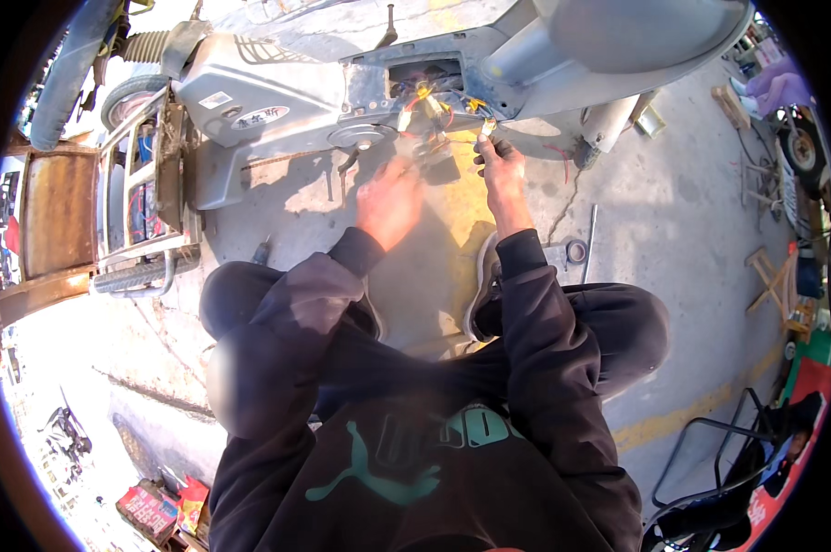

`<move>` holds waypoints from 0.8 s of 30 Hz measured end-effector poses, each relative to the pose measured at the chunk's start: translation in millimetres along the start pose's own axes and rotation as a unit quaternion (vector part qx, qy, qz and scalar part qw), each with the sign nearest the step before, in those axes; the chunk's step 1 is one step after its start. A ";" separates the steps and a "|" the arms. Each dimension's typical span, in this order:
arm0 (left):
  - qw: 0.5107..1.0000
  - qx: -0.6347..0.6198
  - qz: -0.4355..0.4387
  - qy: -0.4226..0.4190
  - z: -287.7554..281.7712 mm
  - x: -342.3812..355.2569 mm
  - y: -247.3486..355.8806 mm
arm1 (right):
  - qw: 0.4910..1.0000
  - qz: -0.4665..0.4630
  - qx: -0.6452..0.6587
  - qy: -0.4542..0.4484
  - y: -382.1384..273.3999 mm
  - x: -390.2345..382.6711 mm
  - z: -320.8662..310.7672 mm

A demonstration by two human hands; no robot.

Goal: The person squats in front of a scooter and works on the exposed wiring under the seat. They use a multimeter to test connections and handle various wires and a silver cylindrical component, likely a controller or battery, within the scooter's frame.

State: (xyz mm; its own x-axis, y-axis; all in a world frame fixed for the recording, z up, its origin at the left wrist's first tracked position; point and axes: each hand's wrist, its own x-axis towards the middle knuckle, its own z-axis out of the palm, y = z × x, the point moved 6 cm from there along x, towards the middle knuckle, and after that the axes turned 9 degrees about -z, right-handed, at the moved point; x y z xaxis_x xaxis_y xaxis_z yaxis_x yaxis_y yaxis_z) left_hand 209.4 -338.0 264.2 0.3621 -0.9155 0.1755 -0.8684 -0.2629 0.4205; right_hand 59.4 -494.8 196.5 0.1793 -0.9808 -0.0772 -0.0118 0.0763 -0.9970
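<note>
A grey electric scooter (342, 83) stands across the floor in front of me. Coloured wires with white and yellow plugs (424, 103) spill from an opening in its body. Between the thumb and fingers of my right hand (504, 175) is a small pale wire connector (488, 127), held just outside that opening. My left hand (389, 198) is nearest the loose wires, below and left of the opening. Glare and blur smear its fingertips, so whether it holds anything cannot be made out.
On the floor by my right knee lie a roll of tape (576, 250) and a thin metal rod (591, 230). A screwdriver-like tool (263, 250) lies near my left knee. A rusty metal cart (149, 184) stands at the left, and a folding chair (719, 451) at the lower right.
</note>
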 end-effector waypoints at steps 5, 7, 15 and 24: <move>0.990 -0.041 -0.121 -0.060 13.8 9.3 -15.9 | 1.000 -0.014 0.002 0.002 8.5 1.3 7.4; 0.976 -0.055 -0.194 -0.080 14.9 17.9 -33.4 | 1.000 -0.015 -0.012 -0.015 10.0 0.5 11.2; 0.980 -0.109 -0.108 0.128 -12.9 58.8 -13.7 | 0.999 -0.001 -0.034 -0.018 30.1 11.5 11.3; 0.996 0.037 -0.041 -0.069 1.0 148.9 -8.7 | 0.996 -0.067 -0.042 -0.028 43.3 6.7 21.3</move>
State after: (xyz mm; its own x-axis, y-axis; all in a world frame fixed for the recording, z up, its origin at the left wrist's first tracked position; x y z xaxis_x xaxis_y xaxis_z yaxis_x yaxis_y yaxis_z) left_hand 270.5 -472.3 285.8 0.3873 -0.9218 0.0164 -0.8619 -0.3557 0.3613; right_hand 81.0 -494.2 152.9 0.2388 -0.9695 0.0545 -0.0667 -0.0723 -0.9951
